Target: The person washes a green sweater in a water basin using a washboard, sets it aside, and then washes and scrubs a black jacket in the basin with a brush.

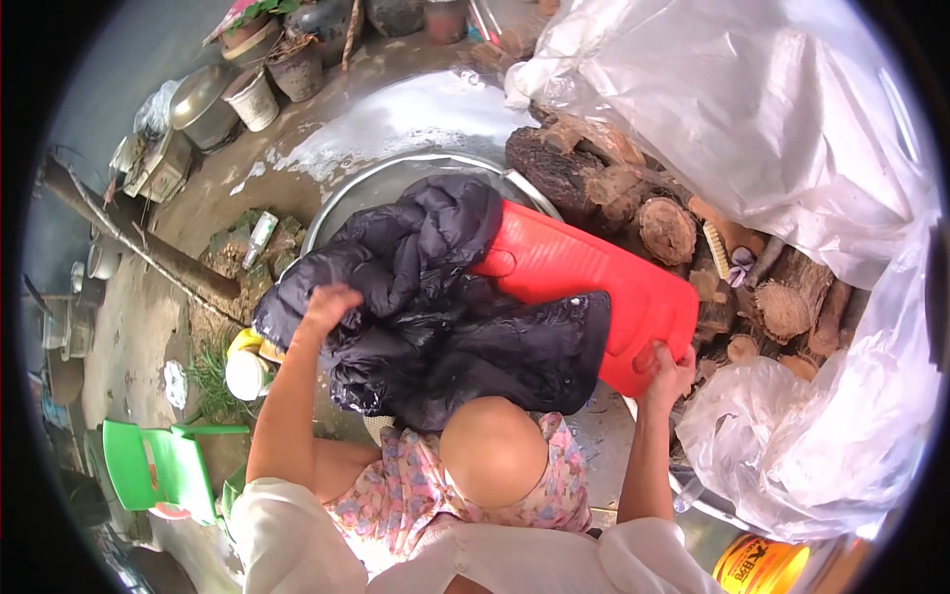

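Observation:
A wet black quilted jacket [445,312] lies bunched over a large round metal basin [356,185] and hangs towards my knees. Under part of it slants a red plastic washboard [586,275], its lower right end sticking out past the basin. My right hand [668,375] is shut on that end, with the thumb at an opening in the board. My left hand [332,304] is over the left part of the jacket, its fingers slightly blurred; whether it grips the cloth I cannot tell.
Cut logs [668,230] are stacked at the right, partly under clear plastic sheeting [712,111], with a scrubbing brush [716,251] on them. Soapy water [415,111] covers the ground beyond the basin. A green plastic chair [178,468], a white tub [246,375] and a bottle [260,239] stand or lie left.

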`<move>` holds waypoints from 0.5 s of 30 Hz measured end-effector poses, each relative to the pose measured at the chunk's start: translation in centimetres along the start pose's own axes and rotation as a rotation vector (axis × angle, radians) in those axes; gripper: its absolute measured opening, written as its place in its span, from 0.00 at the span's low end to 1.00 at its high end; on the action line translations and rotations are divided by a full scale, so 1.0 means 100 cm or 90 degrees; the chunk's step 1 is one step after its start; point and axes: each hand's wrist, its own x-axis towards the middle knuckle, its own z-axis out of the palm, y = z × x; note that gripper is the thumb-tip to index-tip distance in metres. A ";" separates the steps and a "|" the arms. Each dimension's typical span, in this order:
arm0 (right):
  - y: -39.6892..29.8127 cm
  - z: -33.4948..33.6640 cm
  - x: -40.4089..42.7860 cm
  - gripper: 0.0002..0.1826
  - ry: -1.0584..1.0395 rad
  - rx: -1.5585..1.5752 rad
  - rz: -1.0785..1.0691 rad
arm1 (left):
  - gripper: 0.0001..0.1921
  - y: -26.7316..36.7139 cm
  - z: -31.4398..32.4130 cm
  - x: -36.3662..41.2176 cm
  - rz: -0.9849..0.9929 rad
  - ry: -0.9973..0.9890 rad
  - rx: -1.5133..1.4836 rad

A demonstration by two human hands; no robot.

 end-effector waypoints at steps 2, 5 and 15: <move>-0.001 -0.010 -0.012 0.13 0.033 -0.004 0.054 | 0.20 -0.009 -0.018 0.004 -0.055 0.176 -0.072; 0.039 -0.075 -0.004 0.19 0.114 -0.003 0.088 | 0.34 0.035 -0.014 -0.001 -0.251 0.374 0.050; 0.049 -0.077 0.028 0.33 0.013 -0.720 -0.373 | 0.36 -0.019 0.025 0.011 -0.058 -0.030 0.352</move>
